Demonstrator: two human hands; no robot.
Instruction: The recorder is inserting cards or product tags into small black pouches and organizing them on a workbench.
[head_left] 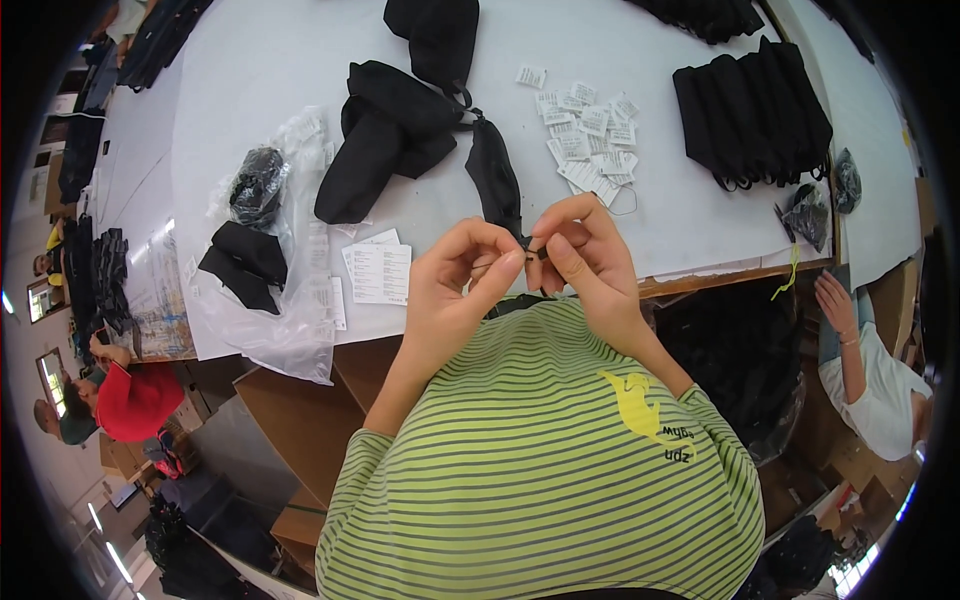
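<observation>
Black pouch (497, 178) lengthwise away, fingers (520, 255) apparently pinching near end

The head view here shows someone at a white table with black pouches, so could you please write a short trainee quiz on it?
1. True or false: both hands, left hand and right hand, pinch the end of the black pouch between their fingertips.
2. Where does the pile of small white packets lie relative to the hands? A) on the table beyond them B) on the floor C) inside the clear plastic bag
3. Fill in: the neat row of black pouches lies on the person's ____ side.

Key: 1 true; 2 A; 3 right.
</observation>
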